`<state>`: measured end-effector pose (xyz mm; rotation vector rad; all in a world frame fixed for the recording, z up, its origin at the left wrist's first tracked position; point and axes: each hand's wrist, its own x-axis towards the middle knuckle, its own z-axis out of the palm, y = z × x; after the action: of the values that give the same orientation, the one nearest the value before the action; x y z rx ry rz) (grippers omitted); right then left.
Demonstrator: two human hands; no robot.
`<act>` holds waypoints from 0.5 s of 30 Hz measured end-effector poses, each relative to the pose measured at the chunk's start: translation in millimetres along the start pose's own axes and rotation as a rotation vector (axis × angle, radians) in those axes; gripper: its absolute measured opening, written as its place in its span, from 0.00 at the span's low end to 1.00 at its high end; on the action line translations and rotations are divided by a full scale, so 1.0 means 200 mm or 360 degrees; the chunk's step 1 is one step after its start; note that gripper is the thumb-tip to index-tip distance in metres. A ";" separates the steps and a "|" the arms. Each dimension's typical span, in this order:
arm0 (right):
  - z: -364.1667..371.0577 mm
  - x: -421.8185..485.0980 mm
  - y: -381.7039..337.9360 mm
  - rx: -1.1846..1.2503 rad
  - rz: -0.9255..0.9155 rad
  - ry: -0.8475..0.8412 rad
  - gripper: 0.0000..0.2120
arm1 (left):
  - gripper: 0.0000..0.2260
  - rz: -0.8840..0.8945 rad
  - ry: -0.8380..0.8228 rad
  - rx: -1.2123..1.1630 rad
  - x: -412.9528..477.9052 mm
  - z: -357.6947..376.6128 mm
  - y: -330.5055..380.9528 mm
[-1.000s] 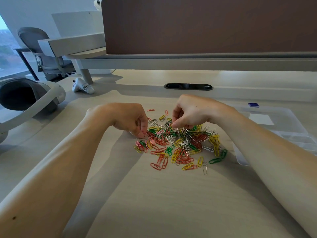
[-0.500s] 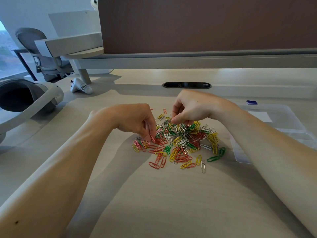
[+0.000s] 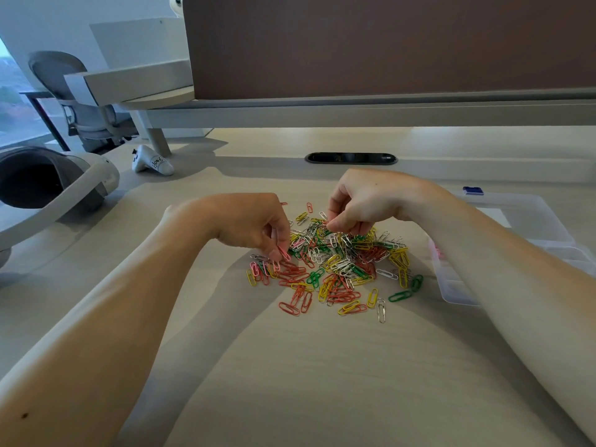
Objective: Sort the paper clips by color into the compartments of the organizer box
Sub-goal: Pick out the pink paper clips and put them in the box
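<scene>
A heap of paper clips [image 3: 335, 269] in red, yellow, green, pink and white lies on the desk in front of me. My left hand [image 3: 248, 225] hovers at the heap's left edge and pinches a pink clip [image 3: 283, 252] between thumb and fingertips. My right hand [image 3: 361, 201] is over the far side of the heap, fingers curled down and pinching among the clips; what it holds is too small to tell. The clear plastic organizer box [image 3: 458, 293] sits at the right, largely hidden behind my right forearm, with a few pink clips [image 3: 435, 251] in one compartment.
The box's open clear lid [image 3: 529, 217] with a blue latch [image 3: 473, 190] lies behind it. A VR headset [image 3: 48, 188] and a white controller [image 3: 153, 162] rest at the left. A cable slot [image 3: 351, 158] and a brown divider panel [image 3: 387, 43] stand behind the heap.
My left hand has moved right along the heap's left edge and lifted a pink clip. My right hand has stayed over the far side of the heap, shifting slightly.
</scene>
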<state>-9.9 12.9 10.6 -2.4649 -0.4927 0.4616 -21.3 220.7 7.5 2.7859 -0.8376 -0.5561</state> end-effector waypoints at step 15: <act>0.01 0.00 0.02 0.0179 0.0043 -0.0063 0.03 | 0.05 -0.0052 -0.0129 0.0108 0.02 0.04 0.02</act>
<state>-9.0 11.3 7.4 -2.3608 -0.4378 0.5353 -23.7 214.6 -0.2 2.8601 -0.8437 -0.6618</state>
